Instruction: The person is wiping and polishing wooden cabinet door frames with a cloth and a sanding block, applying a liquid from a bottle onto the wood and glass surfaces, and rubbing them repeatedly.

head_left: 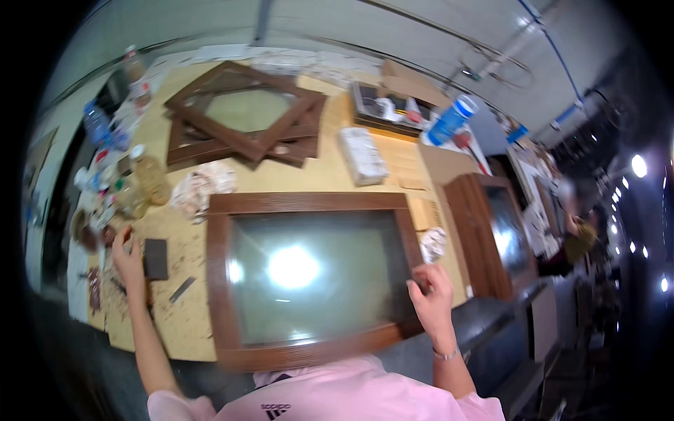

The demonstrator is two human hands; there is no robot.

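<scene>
A brown wood-framed glass panel (219,281) lies in front of me, its near edge over the worktable's edge. My right hand (434,291) is at the panel's right side, fingers curled and pinched; what they hold, if anything, is too small and dark to name. Far to the left, my left hand (127,263) is raised with its fingers apart, close to a small dark brown lump (108,234). Beside that hand lie a dark grey flat block (156,259) and a narrow metal blade (182,289), among brown crumbs on the board.
Brown frames (242,144) are stacked at the back. Bottles, among them a yellowish one (150,175), crowd the left side near a crumpled cloth (201,188). A white wrapped block (363,156), a tool box (379,112) and a blue canister (449,121) stand back right. Another person (579,238) is far right.
</scene>
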